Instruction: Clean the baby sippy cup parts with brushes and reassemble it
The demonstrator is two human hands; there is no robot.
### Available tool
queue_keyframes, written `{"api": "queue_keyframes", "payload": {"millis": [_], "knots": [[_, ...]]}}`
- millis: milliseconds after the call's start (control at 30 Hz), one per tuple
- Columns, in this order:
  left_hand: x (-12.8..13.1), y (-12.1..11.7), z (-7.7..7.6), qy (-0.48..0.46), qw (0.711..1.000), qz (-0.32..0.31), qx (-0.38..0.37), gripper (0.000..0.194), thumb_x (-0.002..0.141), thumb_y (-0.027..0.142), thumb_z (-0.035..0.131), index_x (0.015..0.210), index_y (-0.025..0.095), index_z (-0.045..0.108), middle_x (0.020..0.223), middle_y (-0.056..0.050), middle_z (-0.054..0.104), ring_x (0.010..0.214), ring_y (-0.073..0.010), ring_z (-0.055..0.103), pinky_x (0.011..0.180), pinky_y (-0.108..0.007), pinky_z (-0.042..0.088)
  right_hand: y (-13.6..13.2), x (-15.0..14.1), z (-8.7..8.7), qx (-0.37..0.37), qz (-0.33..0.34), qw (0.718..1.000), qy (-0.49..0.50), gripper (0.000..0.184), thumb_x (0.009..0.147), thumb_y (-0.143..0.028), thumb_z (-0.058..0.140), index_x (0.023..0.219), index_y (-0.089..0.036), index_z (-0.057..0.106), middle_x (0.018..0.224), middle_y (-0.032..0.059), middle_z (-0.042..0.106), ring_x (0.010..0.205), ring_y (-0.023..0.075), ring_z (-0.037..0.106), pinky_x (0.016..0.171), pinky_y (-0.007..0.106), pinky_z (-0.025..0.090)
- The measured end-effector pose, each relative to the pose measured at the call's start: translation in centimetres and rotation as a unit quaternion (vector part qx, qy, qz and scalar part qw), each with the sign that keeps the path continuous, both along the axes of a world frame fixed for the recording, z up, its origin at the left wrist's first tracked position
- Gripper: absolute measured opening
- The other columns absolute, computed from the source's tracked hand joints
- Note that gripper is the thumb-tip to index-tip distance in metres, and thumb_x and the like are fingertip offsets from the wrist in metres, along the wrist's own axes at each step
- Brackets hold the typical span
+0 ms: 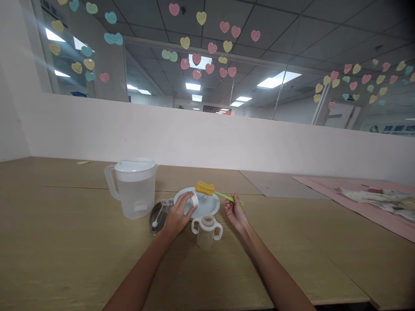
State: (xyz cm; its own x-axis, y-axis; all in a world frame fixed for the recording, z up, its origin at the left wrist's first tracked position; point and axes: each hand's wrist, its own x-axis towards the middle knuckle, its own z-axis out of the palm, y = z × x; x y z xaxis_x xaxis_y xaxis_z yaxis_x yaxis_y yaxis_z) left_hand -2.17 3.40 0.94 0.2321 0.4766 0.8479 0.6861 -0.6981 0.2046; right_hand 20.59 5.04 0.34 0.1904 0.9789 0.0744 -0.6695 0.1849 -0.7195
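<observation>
My left hand (177, 217) is closed around a small white cap-like part (193, 200) at the edge of a pale blue plate (207, 208). My right hand (234, 211) pinches the green handle of a sponge brush (227, 197), whose yellow sponge head (205, 188) hovers over the plate's far side. A clear two-handled baby cup (206, 229) stands upright in front of the plate, between my two forearms.
A clear lidded water pitcher (133, 188) stands left of the plate. A dark round lid with a straw part (157, 218) lies beside my left hand. A pink mat with cloths (372, 198) covers the right of the wooden table (65, 242). A white wall runs behind.
</observation>
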Motion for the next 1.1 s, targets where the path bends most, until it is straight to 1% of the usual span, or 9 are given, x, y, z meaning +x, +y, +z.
{"api": "queue_keyframes", "payload": {"millis": [100,200,300,467,533,633,700,967,1100], "knots": [[0.0,-0.4,0.3,-0.008,1.0,-0.007,0.001,0.037,0.086,0.037,0.046,0.12,0.022,0.048,0.119,-0.008,0.059,0.112,-0.0203,0.054,0.099,-0.037,0.042,-0.1,-0.2,0.0,-0.001,0.003,0.999,-0.046,0.035,0.071,-0.05,0.065,0.07,-0.016,0.058,0.048,-0.0025,0.057,0.038,0.0057,0.049,0.039,0.015,0.043],[-0.1,-0.6,0.6,-0.027,1.0,-0.009,-0.005,0.038,0.086,0.038,0.047,0.12,0.023,0.047,0.12,-0.007,0.059,0.112,-0.0208,0.054,0.099,-0.039,0.043,0.0,0.0,-0.2,-0.017,-0.007,0.998,-0.068,0.037,0.067,-0.051,0.068,0.069,-0.016,0.057,0.043,-0.0048,0.053,0.034,0.0046,0.043,0.034,0.015,0.037],[-0.1,-0.5,0.7,-0.047,0.999,-0.003,-0.01,0.039,0.086,0.039,0.047,0.121,0.023,0.047,0.12,-0.007,0.059,0.111,-0.021,0.055,0.098,-0.039,0.043,0.3,0.3,-0.5,-0.026,-0.012,0.998,-0.055,0.038,0.067,-0.052,0.067,0.066,-0.017,0.055,0.038,-0.0077,0.046,0.03,0.0029,0.036,0.03,0.014,0.029],[-0.3,-0.1,0.5,-0.037,0.999,0.002,-0.005,0.039,0.086,0.039,0.046,0.121,0.021,0.048,0.119,-0.008,0.059,0.11,-0.0203,0.055,0.097,-0.036,0.044,0.6,0.8,-0.6,-0.016,0.008,1.0,0.002,0.037,0.071,-0.052,0.064,0.062,-0.018,0.05,0.033,-0.0114,0.034,0.027,0.0016,0.025,0.029,0.013,0.026],[-0.4,0.0,0.3,-0.011,1.0,-0.001,-0.001,0.037,0.087,0.038,0.045,0.12,0.021,0.049,0.118,-0.008,0.06,0.11,-0.02,0.055,0.097,-0.036,0.043,0.5,0.8,-0.5,-0.013,0.005,1.0,0.017,0.036,0.071,-0.051,0.064,0.063,-0.019,0.051,0.035,-0.0107,0.037,0.028,0.002,0.028,0.03,0.013,0.029],[-0.3,-0.1,0.1,0.023,0.999,-0.017,0.018,0.037,0.086,0.037,0.047,0.12,0.021,0.049,0.115,-0.007,0.061,0.109,-0.0195,0.056,0.098,-0.034,0.043,0.4,0.6,-0.4,-0.005,-0.008,1.0,0.012,0.033,0.071,-0.048,0.066,0.066,-0.019,0.053,0.042,-0.0071,0.049,0.034,0.004,0.042,0.039,0.015,0.043],[-0.2,-0.2,0.0,0.024,0.999,-0.019,0.029,0.039,0.086,0.037,0.048,0.121,0.021,0.049,0.115,-0.007,0.061,0.108,-0.0192,0.056,0.098,-0.034,0.043,0.3,0.3,-0.3,0.002,-0.004,1.0,-0.002,0.032,0.071,-0.048,0.066,0.067,-0.018,0.055,0.044,-0.0048,0.054,0.038,0.0057,0.047,0.045,0.018,0.048],[-0.3,-0.2,0.2,0.013,1.0,0.013,0.025,0.037,0.088,0.038,0.044,0.12,0.019,0.048,0.117,-0.009,0.06,0.109,-0.0201,0.056,0.096,-0.035,0.045,0.1,0.5,-0.2,-0.028,-0.011,1.0,-0.007,0.034,0.069,-0.048,0.068,0.063,-0.018,0.054,0.039,-0.0079,0.048,0.03,0.0035,0.037,0.036,0.016,0.043],[-0.3,-0.2,0.4,0.02,0.999,0.016,0.046,0.037,0.088,0.036,0.045,0.12,0.019,0.048,0.115,-0.009,0.061,0.108,-0.0201,0.056,0.095,-0.035,0.045,0.3,0.6,-0.3,-0.018,0.007,1.0,0.024,0.032,0.071,-0.047,0.067,0.064,-0.018,0.055,0.039,-0.0081,0.048,0.031,0.0033,0.04,0.038,0.015,0.042]]}}
